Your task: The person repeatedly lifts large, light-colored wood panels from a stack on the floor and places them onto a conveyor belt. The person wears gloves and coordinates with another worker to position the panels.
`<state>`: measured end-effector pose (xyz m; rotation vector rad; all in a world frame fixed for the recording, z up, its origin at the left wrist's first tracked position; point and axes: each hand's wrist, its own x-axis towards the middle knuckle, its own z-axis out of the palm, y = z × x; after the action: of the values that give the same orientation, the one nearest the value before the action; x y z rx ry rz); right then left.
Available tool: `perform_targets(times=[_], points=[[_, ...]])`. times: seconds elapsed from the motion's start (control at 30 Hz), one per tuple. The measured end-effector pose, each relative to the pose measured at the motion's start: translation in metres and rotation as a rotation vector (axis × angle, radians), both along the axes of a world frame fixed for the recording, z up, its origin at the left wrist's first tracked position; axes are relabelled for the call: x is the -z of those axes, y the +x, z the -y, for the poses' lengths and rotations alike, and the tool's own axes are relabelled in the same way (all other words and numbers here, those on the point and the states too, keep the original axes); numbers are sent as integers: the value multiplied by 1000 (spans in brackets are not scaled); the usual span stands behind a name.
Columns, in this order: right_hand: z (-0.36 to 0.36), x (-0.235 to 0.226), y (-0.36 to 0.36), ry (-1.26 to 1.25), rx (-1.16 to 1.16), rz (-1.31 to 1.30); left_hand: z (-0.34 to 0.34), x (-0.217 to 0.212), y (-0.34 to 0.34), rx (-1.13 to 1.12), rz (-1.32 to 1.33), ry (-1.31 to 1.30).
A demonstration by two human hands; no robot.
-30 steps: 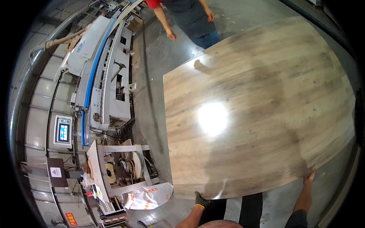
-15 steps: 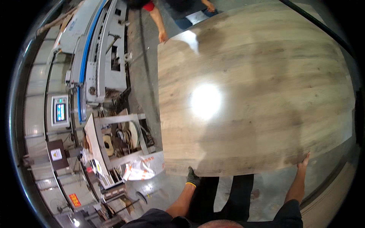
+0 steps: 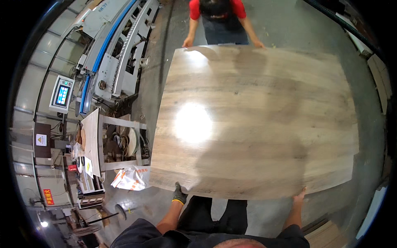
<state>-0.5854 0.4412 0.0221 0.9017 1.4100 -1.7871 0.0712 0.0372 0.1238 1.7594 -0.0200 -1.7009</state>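
A large wood-grain board (image 3: 256,132) fills the middle of the view, held off the floor with light glaring on its surface. My left hand (image 3: 179,195), in a dark grey glove with a yellow cuff, grips its near edge toward the left corner. Farther right along that edge, my bare right hand (image 3: 300,196) holds on, thumb on top and fingers hidden beneath. At the far edge a co-worker (image 3: 223,20) in red sleeves and a dark apron has both hands on the board.
A long machine (image 3: 120,53) with a blue rail stands at the left, beside a control screen (image 3: 62,95). Nearer is a wooden stand (image 3: 120,165) holding reels, with a white plastic bag (image 3: 131,178) by it. Stacked boards (image 3: 328,236) lie at lower right.
The board has swung round and shifted left in view. The co-worker now shows fully at the far edge, both hands on it. My two hands keep their grip.
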Motion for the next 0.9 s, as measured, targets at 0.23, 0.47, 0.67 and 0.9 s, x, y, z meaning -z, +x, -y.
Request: perform_targets(times=[0.23, 0.47, 0.67, 0.9], points=[[59, -89, 33, -43, 118, 116, 36, -86, -2, -134, 94, -220], [104, -113, 76, -176, 171, 174, 101, -180, 48, -183, 368, -359], [172, -198, 160, -105, 117, 250, 149, -284, 92, -175, 536, -634], [210, -213, 244, -349, 71, 243, 197, -321, 177, -178, 614, -698]])
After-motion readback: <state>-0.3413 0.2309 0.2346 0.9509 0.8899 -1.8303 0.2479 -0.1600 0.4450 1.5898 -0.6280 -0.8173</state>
